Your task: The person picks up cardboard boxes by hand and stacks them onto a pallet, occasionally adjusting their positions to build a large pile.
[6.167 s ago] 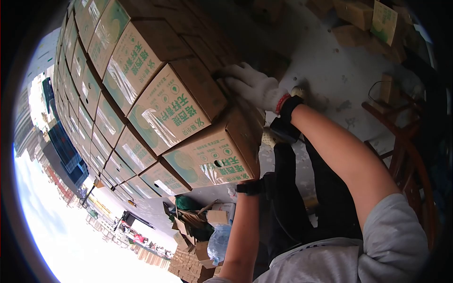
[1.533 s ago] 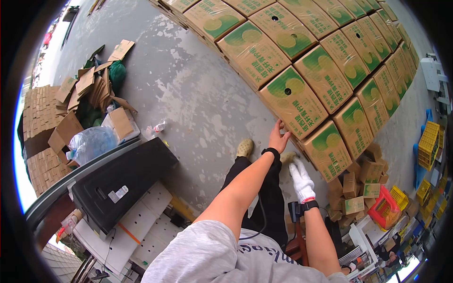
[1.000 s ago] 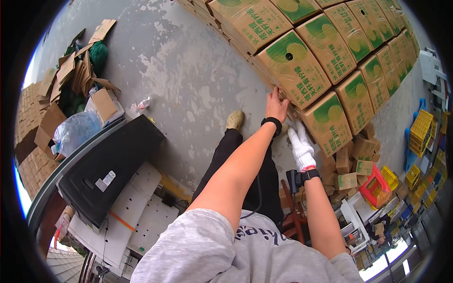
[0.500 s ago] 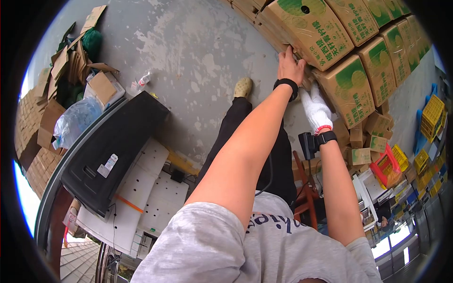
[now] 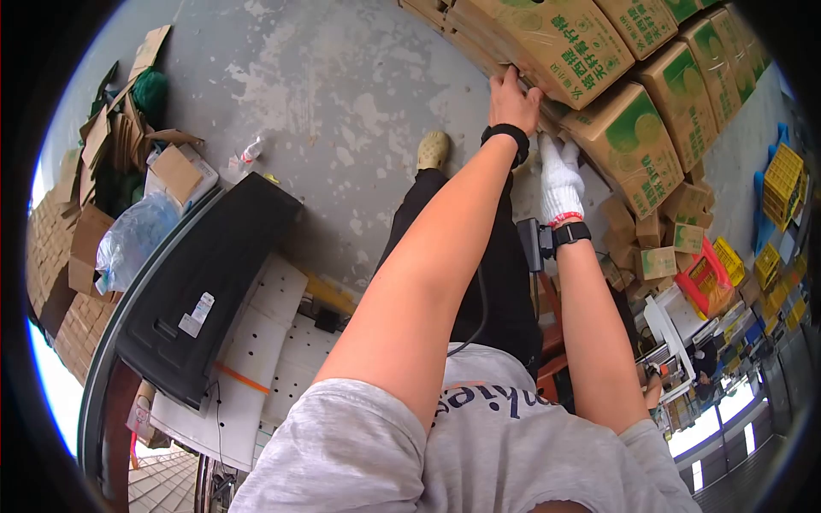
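My left hand point(image 5: 516, 104), bare with a black wrist strap, has its fingers bent over the edge of a brown cardboard box point(image 5: 552, 114) at the near side of a stack. Just to its right, my right hand point(image 5: 561, 179) wears a white knitted glove with a red cuff. Its fingers close on the lower part of that cardboard, and the fingertips are partly hidden. Green-printed cartons point(image 5: 623, 147) rise directly beside both hands. A black device point(image 5: 532, 244) is strapped at my right wrist.
Small cardboard boxes point(image 5: 658, 263) lie beyond the stack, near a red plastic bag point(image 5: 703, 282) and yellow crates point(image 5: 782, 190). At the left are a black panel point(image 5: 201, 282), a clear plastic bag point(image 5: 141, 235) and flattened cardboard point(image 5: 128, 128). Part of another person's arm point(image 5: 653, 389) shows at the right.
The view has shifted, and the cartons sit slightly higher in it. My right hand has moved a little left along the box, closer to my left hand, which stays at the edge.
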A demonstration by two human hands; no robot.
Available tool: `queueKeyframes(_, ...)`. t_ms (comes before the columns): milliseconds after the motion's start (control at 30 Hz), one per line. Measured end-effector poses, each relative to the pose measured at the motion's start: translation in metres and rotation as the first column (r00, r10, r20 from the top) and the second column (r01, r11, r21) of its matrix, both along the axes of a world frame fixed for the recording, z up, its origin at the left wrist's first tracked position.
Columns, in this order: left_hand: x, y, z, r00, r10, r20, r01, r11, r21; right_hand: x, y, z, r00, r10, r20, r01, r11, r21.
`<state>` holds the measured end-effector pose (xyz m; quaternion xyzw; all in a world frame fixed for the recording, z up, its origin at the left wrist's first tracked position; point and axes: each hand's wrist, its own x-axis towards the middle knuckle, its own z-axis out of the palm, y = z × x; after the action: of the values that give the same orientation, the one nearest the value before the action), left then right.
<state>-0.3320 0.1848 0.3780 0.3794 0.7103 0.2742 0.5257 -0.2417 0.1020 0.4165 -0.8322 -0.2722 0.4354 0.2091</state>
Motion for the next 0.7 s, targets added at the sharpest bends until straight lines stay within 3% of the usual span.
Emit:
queueKeyframes(33, -0.001, 0.000, 0.001, 1.000, 0.009, 0.007, -0.009, 1.000, -0.023, -0.002, 0.006, 0.002, 1.000, 0.001, -0.001, -0.001, 1.000, 0.003)
queueKeyframes(100, -0.003, 0.001, 0.002, 0.999, -0.018, -0.033, 0.017, 1.000, -0.005, -0.002, 0.013, 0.007, 0.928, -0.210, -0.307, 0.202, 0.978, -0.056)
queueKeyframes(133, -0.005, 0.001, 0.004, 0.999, -0.029, -0.018, 0.028, 1.000, -0.013, 0.004, 0.019, 0.001, 0.905, -0.238, -0.354, 0.215, 0.971, -0.105)
queueKeyframes(500, -0.017, 0.002, -0.009, 0.976, -0.217, -0.027, 0.218, 0.976, 0.018, -0.007, 0.016, 0.005, 0.871, -0.290, -0.396, 0.291, 0.955, -0.061)
queueKeyframes(600, -0.014, -0.003, -0.006, 0.982, -0.188, -0.018, 0.188, 0.982, -0.005, -0.002, 0.008, 0.007, 0.890, -0.237, -0.391, 0.236, 0.970, -0.051)
queueKeyframes(700, -0.008, -0.021, 0.008, 0.999, 0.050, 0.015, -0.050, 0.997, 0.063, 0.014, -0.018, 0.025, 0.948, -0.059, -0.311, 0.065, 0.998, 0.010)
